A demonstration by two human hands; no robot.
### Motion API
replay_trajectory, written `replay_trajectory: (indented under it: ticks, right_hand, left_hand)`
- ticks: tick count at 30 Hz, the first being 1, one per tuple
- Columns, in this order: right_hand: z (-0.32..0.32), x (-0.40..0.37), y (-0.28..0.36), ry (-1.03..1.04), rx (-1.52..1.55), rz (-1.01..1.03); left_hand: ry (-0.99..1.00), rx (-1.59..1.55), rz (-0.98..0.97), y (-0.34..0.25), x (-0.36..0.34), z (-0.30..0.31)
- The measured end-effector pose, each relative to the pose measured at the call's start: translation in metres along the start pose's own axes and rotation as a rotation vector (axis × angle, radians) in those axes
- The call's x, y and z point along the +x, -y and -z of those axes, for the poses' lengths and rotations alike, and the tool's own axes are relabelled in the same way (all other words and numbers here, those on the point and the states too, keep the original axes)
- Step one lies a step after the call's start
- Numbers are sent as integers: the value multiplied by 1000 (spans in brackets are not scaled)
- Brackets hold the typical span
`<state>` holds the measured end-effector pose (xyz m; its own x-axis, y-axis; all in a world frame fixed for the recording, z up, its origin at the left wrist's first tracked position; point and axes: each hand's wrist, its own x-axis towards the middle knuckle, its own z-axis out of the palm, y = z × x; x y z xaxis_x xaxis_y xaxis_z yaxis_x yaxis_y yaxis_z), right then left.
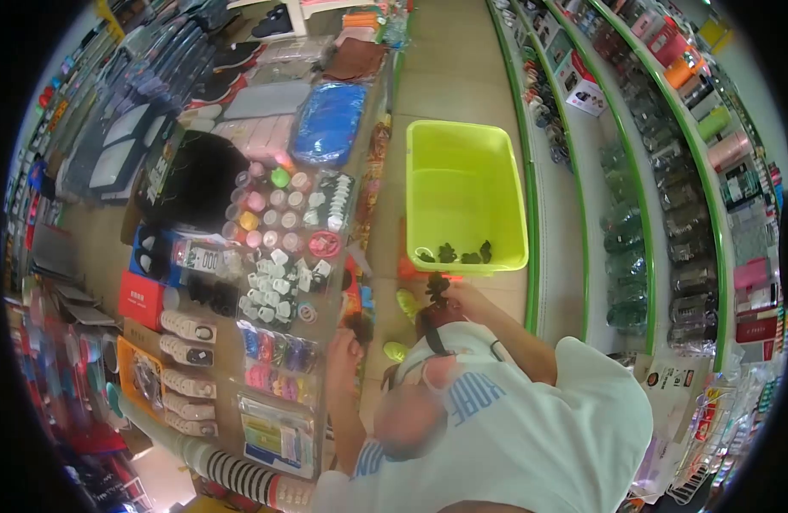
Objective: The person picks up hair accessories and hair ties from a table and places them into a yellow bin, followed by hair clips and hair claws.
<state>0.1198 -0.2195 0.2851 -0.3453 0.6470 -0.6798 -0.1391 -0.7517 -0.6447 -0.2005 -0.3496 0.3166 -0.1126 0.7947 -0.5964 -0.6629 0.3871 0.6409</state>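
Right fingers (453, 294) grip dark cluster (437, 286) near yellow-green bin (467, 192).

Blue letters (478, 398) on a white shirt (539, 436) — possibly KOBE, red box (141, 299) lettering — too small to read

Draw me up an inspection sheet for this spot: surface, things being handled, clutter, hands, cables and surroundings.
Surface: pale floor showing beyond the yellow-green bin.
Job's things: small dark pieces at the bin's near end; dark cluster held outside it.
Clutter: blue packet and small white items among goods on the left.
Hands: right hand holds the cluster; left hand, grip unclear.
Cables: nothing seen.
Surroundings: green-edged shelves on the right.
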Motion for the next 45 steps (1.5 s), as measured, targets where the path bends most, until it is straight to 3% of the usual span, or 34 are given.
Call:
replay_trajectory:
  ticks: [8,15,17,20,23,25,27,29,32,38,40,42,45]
  right_hand:
    - [80,-11,55,-185,193,195]
    - [161,40,87,-300,218,144]
    - [170,75,98,-347,132,84]
    - [201,147,83,-249,131,-62]
    - [208,208,63,-390,-266,-166]
    - [221,237,34,-350,-680,-164]
    - [229,249,15,-260,-945,-224]
    - [232,252,8,-215,-980,-283]
    - [226,245,14,-198,-952,-294]
    - [231,233,23,-195,-918,-194]
    - [238,239,19,-194,-995,-147]
    - [249,253,15,-116,-963,-165]
    - [219,246,40,-117,-807,-155]
  left_hand:
    - [235,224,108,-9,87,-119]
    - [345,730,157,46,234,-232]
    - [322,824,204,82,290,-239]
    - [280,1054,211,134,365,-235]
    - [321,1444,172,178,407,-220]
    - [424,1770,167,187,413,-213]
    - [464,1750,253,191,405,-207]
    - [425,1680,355,187,398,-209]
    - [372,1545,290,167,383,-203]
    - [335,1290,-129,118,341,-207]
    - [356,1472,-6,65,312,-242]
    - [253,1463,5,15,265,-267]
    - [107,1343,-265,43,243,-211]
